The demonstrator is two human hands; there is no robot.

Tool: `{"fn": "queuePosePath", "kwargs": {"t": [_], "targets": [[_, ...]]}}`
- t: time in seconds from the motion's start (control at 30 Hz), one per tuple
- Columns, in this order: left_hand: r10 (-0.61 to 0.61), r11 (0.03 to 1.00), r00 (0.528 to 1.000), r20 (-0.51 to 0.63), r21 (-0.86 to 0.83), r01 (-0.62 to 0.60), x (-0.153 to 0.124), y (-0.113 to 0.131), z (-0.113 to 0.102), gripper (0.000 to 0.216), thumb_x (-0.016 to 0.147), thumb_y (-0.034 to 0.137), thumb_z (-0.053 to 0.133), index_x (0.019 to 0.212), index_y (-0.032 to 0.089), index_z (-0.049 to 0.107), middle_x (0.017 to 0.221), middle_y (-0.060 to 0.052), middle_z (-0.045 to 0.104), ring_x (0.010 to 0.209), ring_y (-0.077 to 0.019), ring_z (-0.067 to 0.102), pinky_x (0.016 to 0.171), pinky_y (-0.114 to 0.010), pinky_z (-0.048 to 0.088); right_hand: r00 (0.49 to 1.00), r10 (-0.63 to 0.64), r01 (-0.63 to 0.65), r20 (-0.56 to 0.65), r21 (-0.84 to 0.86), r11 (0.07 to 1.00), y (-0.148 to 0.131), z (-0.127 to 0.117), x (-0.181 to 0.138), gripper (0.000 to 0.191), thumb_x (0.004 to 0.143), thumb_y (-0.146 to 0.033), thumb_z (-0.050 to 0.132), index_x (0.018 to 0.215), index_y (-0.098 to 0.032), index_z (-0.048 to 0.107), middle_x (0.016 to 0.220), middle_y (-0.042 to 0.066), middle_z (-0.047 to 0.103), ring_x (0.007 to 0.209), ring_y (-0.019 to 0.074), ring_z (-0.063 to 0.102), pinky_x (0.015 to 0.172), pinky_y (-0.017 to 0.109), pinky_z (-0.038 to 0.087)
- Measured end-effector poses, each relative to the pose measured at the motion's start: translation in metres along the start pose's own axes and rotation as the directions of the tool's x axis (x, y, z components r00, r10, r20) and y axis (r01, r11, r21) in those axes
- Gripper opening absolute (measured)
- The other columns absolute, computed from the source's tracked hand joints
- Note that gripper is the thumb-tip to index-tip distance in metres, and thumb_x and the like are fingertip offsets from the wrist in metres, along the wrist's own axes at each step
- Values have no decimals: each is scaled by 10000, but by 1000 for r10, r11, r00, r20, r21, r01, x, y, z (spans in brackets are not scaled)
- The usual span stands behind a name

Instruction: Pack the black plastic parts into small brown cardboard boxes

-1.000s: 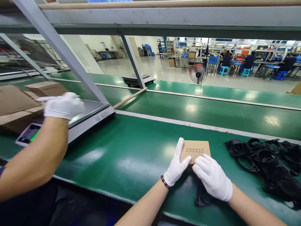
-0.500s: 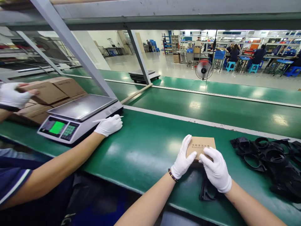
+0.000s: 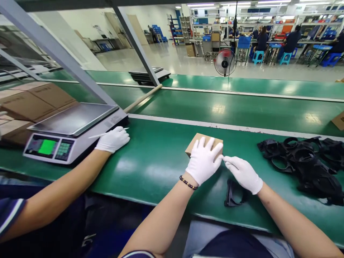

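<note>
A small brown cardboard box (image 3: 198,137) sits on the green work surface in front of me. My left hand (image 3: 204,161), in a white glove, grips it from above, with fingers spread across the top and thumb at the right side. My gloved right hand (image 3: 243,172) is beside the box's right edge, fingers pressed together and tips by my left thumb; what they pinch, if anything, is hidden. Just below the right hand lies a black plastic ring-shaped part (image 3: 233,195). The box's printed face is covered.
Several black plastic parts (image 3: 303,161) are heaped at right. A co-worker's gloved hand (image 3: 114,139) holds a white pen-like stick beside a weighing scale (image 3: 75,120) on the left. Cardboard boxes (image 3: 29,104) are stacked behind it. A metal post (image 3: 137,43) stands beyond.
The cardboard box has shifted left and turned. My left hand has moved from its side onto its top, and my right hand has come off its front to the right edge.
</note>
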State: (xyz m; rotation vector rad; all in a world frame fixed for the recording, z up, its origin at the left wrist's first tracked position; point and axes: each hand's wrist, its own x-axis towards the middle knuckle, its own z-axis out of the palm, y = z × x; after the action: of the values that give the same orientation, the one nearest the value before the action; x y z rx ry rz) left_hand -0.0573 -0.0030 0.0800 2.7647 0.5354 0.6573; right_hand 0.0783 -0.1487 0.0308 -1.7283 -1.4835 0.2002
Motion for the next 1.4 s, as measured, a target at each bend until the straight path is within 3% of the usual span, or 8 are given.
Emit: {"fn": "queuePosePath", "kwargs": {"t": [0.17,0.3,0.4,0.57,0.8,1.07,1.27,1.4], "targets": [[-183,914,981,68,380,144,5,-47,-23,405,868,360,526,1246,230,588,1319,-90,555,1178,-340,451,1039,-513,356,945,-233,313,231,-425,849,-40,-14,-40,312,1022,-377,374,1089,-203,624,645,14,614,587,172,551,603,306,347],[-345,802,936,-66,498,331,7,-97,-65,411,911,321,442,1229,95,573,1217,-167,561,1173,-392,447,965,-606,359,948,-92,252,305,-543,801,-51,-3,-75,681,816,-767,506,1109,-160,599,718,63,650,621,212,577,595,313,322],[-402,715,898,-179,551,430,15,-113,-80,396,905,284,420,1182,58,591,1328,-229,459,1291,-493,297,958,-707,291,943,-10,199,332,-541,817,-46,6,-69,474,857,-636,556,925,-170,604,714,58,644,620,206,569,616,320,327],[-301,793,954,5,557,247,33,-86,-17,498,923,436,393,1290,152,573,1351,-196,511,1236,-395,423,971,-581,385,983,-112,172,143,-537,826,-13,0,-19,228,877,-323,498,1043,-187,574,828,63,633,748,224,569,667,341,321],[-331,855,925,188,474,209,59,-36,108,587,916,484,381,1415,192,486,1485,-165,447,1347,-389,399,1074,-551,308,996,-87,66,-1,-635,769,36,7,8,158,838,-361,525,874,-207,530,705,14,611,639,194,550,621,320,327],[-149,978,947,284,186,98,66,-70,118,550,868,455,417,1321,198,594,1480,-88,482,1433,-337,323,1181,-498,246,984,-134,25,-120,-644,765,56,31,13,346,815,-583,510,889,-245,511,702,-5,600,609,200,545,581,314,342],[-363,876,912,189,-265,404,69,-84,106,624,896,497,286,1324,140,566,1431,-65,540,1357,-235,468,1180,-384,335,973,-211,119,-91,-588,800,65,26,21,226,861,-473,455,860,-248,486,624,-39,518,573,168,500,532,311,282],[-382,831,898,219,-344,437,71,-78,98,612,880,489,313,1294,138,597,1398,-67,573,1340,-246,490,1183,-394,322,963,-186,43,-196,-569,821,66,24,21,221,825,-446,485,920,-246,493,664,-32,528,607,178,502,622,311,350]]}}
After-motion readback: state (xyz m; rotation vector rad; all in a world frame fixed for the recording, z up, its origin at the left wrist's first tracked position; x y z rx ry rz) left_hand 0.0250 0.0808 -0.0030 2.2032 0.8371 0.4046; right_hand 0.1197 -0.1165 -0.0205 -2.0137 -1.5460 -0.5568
